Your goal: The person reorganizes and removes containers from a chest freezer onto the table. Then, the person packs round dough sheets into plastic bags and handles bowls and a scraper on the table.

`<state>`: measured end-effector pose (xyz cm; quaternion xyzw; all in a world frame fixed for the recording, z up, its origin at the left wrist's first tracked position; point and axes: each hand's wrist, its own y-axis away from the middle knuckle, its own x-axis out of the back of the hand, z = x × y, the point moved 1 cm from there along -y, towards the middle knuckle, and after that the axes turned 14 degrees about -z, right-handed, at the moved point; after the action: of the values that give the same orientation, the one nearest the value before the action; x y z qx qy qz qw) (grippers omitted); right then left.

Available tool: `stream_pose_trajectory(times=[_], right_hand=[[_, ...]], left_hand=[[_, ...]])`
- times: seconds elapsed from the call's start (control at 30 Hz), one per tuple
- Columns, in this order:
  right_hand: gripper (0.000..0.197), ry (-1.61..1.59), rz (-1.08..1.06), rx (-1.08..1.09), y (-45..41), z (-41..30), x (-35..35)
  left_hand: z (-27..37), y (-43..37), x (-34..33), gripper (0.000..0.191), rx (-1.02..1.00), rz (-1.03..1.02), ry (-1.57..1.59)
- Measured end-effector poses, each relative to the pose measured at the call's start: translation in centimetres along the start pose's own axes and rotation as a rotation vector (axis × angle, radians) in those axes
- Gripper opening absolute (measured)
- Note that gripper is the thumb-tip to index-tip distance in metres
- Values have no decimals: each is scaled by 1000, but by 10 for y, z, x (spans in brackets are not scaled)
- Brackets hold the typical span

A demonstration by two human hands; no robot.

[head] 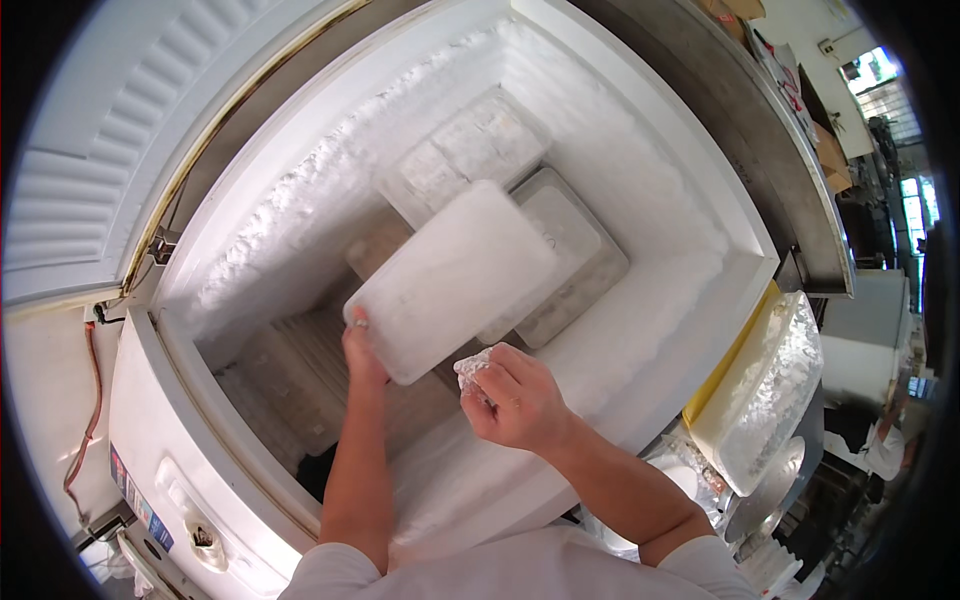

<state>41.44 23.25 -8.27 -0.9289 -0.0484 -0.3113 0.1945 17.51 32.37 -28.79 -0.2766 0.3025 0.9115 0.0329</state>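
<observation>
My left hand (366, 352) grips the near end of a frosted white plastic container or lid (457, 281), which is held tilted inside an open chest freezer (420, 517). Between the fingers of my right hand (521, 397) is a crumpled whitish clump (472, 366); I cannot tell whether it is plastic film or ice. This hand is over the freezer's frosted near wall, apart from the container. Beyond lies a box of pale blocks (472, 154). A lidded plastic box (574, 225) sits to its right, partly hidden by the held container.
Thick frost (300, 172) coats the freezer walls. The raised lid (142, 142) stands at left. Outside, at right, a frosty plastic tub (757, 397) rests near a metal bowl (772, 480) and plastic bags. A metal counter edge (814, 187) borders the far right side. Another person (885, 450) is in the background.
</observation>
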Motion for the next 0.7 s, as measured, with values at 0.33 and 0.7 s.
stream_pose_trajectory(times=[0.33, 0.7], right_hand=[[20, -29, -1, 14, -1, -3, -2], [19, -53, 37, 4, -3, 0, -9]], left_hand=[[-6, 35, 115, 66, -154, 328, 190], [-121, 0, 133, 56, -34, 390, 308]])
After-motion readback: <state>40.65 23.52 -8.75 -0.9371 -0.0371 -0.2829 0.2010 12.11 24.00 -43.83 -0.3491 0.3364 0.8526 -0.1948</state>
